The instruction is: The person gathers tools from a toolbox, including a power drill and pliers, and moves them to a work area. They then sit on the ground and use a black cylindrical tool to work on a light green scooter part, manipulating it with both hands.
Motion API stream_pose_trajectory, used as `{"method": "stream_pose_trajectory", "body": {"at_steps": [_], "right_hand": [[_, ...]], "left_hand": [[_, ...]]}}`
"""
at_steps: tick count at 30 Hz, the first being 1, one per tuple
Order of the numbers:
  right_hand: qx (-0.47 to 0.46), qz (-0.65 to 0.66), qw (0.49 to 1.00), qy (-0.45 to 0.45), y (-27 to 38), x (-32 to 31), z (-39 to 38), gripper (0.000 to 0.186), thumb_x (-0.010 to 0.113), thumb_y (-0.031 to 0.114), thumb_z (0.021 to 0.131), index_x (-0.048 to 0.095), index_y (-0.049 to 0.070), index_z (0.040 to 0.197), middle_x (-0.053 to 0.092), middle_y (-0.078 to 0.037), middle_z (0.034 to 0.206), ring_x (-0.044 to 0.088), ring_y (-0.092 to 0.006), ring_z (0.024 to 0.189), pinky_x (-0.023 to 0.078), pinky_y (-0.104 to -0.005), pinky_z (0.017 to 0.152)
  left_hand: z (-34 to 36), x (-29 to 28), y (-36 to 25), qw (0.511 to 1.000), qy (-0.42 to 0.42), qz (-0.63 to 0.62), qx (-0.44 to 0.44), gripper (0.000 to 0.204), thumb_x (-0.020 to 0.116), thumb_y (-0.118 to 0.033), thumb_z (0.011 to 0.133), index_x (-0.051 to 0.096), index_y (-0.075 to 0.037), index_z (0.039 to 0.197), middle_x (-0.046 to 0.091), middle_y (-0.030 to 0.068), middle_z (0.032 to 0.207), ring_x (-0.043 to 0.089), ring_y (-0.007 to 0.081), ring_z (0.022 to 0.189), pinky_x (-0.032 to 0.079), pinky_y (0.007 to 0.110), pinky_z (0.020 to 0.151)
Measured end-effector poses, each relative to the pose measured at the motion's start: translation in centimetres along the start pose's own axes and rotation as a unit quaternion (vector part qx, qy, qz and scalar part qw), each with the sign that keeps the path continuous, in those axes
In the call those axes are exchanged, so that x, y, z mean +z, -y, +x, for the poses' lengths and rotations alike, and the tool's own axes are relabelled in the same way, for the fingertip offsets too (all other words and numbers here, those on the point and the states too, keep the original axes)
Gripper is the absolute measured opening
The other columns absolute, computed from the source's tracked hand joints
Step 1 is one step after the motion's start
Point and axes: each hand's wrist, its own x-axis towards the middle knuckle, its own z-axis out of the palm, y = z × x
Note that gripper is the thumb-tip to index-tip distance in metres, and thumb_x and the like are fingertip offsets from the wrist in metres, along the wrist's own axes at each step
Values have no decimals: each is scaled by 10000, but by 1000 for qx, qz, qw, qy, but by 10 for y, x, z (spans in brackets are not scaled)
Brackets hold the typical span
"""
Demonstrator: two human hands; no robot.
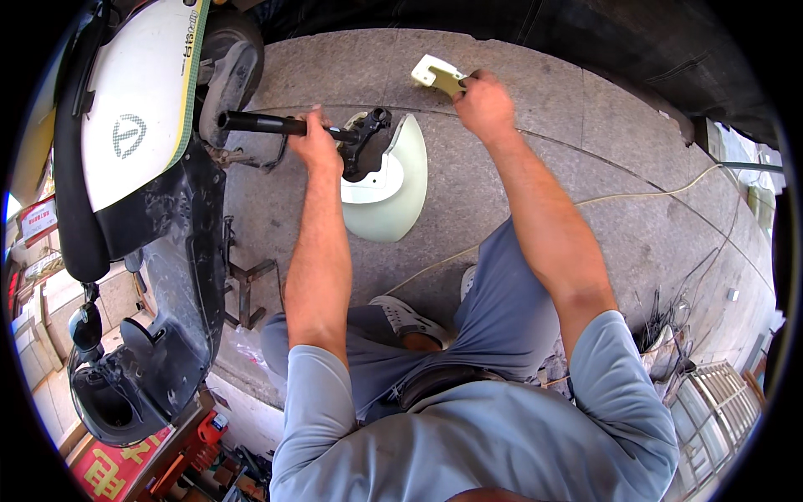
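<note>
My left hand (318, 144) is wrapped round the black tube of a scooter fork stem (259, 124), which it holds level. A forked clamp (365, 142) makes up the stem's right end. Below and behind that clamp is a pale green curved fender (410, 188) with a white inner part (376, 186); whether the two are joined, I cannot tell. Out to the right, my right hand (487, 107) pinches one end of a small pale green plastic piece (441, 74), raised above the floor. Its other end is hooked and points left, apart from the fork stem.
A white and black scooter (138, 134) stands close on the left, beside a small metal stand (248, 289). A thin yellowish cable (619, 199) crosses the concrete floor. Loose wires (682, 314) and a metal rack (711, 414) are at right; tools (205, 460) lie lower left.
</note>
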Motion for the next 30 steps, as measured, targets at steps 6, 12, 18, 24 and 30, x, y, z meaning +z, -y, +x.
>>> {"method": "stream_pose_trajectory", "body": {"at_steps": [6,12,18,24,30], "right_hand": [[-105,-87,990,-33,-1,-10,-14,218,658,148,824,741,45,998,601,-97,1194,590,-283,1119,571,-403,887],[-190,-76,978,-36,-2,-53,-61,184,645,62,771,723,16,931,591,-116,1170,604,-289,1073,585,-400,840],[-216,-72,974,6,-14,-69,-145,278,671,61,749,691,15,1022,567,-128,1218,602,-292,1076,584,-395,839],[-245,-101,963,51,-13,-61,-161,218,647,71,769,686,8,974,559,-112,1194,589,-271,1080,581,-377,852],[-300,-157,935,104,-5,-61,-184,139,615,87,801,685,26,904,556,-87,1158,581,-231,1068,576,-349,852]], "left_hand": [[-17,5,-5,985,80,149,13,298,663,-103,896,476,-56,670,541,22,670,508,127,649,405,307,636],[-10,-19,-4,958,226,173,28,198,698,-131,880,605,-33,735,573,-39,707,498,67,663,400,296,601],[-34,-7,-5,948,200,242,44,365,711,-150,906,470,-31,659,461,-49,610,422,68,617,364,297,568],[-29,-25,12,915,277,292,-4,344,752,-208,903,532,-33,704,471,-31,625,416,87,622,371,303,582],[-24,-46,-10,928,325,138,-116,377,692,-155,940,464,-83,648,495,-14,616,462,96,599,370,285,588]]}}
